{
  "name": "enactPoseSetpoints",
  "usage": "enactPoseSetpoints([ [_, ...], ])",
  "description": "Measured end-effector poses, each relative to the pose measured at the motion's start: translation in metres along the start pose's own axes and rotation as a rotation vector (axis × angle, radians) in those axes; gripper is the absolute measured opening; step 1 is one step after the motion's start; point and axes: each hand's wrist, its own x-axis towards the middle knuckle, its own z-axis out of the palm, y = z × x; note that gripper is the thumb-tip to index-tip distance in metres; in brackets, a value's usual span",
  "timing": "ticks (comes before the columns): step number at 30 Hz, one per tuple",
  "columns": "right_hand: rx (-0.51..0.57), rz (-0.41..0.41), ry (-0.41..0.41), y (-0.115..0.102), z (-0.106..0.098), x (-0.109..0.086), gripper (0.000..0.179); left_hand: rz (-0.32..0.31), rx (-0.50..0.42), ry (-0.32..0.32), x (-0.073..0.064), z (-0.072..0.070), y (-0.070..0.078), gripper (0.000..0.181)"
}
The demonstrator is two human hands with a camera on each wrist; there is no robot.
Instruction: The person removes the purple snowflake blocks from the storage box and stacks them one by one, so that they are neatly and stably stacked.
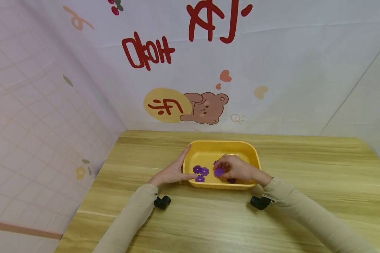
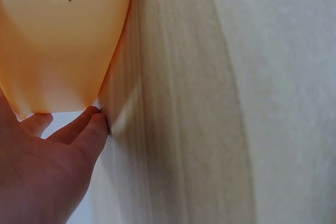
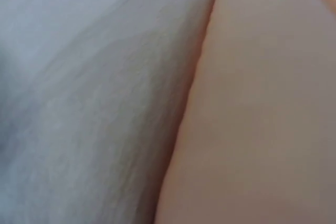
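Note:
A yellow plastic basin (image 1: pixel 221 144) sits on the wooden table. Its left end is held by my left hand (image 1: pixel 174 171), with the thumb over the front left rim and the fingers along the outer wall; fingertips (image 2: pixel 94 124) meet that wall in the left wrist view. Inside the basin, my right hand (image 1: pixel 240 169) pinches a purple snowflake disc (image 1: pixel 219 172) between thumb and fingers. Three more purple snowflake discs (image 1: pixel 200 179) lie together on the basin floor at the left. Another disc (image 1: pixel 231 180) shows partly beneath the right hand, and one peeks out behind its fingers.
The wooden table (image 1: pixel 202 221) runs up to a white printed cloth wall (image 1: pixel 278 70) behind the basin. A second cloth wall (image 1: pixel 35 116) stands on the left. Black wrist devices hang at both cuffs. The right wrist view shows only the basin's outer side (image 3: pixel 257 108) and blurred table.

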Motion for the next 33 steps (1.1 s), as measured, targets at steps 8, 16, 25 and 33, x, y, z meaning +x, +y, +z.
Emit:
enactPoseSetpoints([
  [8,0.011,-0.011,0.067,-0.005,-0.005,-0.004,0.031,-0.003,0.004,0.001,0.0,0.001,0.0,0.114],
  [16,-0.02,-0.044,0.112,-0.01,-0.012,-0.012,0.029,0.0,0.004,0.002,0.0,0.001,0.0,0.113],
  [25,-0.054,-0.025,0.125,-0.013,-0.02,-0.023,0.029,-0.021,-0.017,0.01,-0.001,0.001,0.002,0.114],
  [33,-0.069,-0.02,0.124,-0.016,-0.028,-0.038,0.029,-0.002,0.014,0.016,0.0,0.001,0.001,0.115],
])
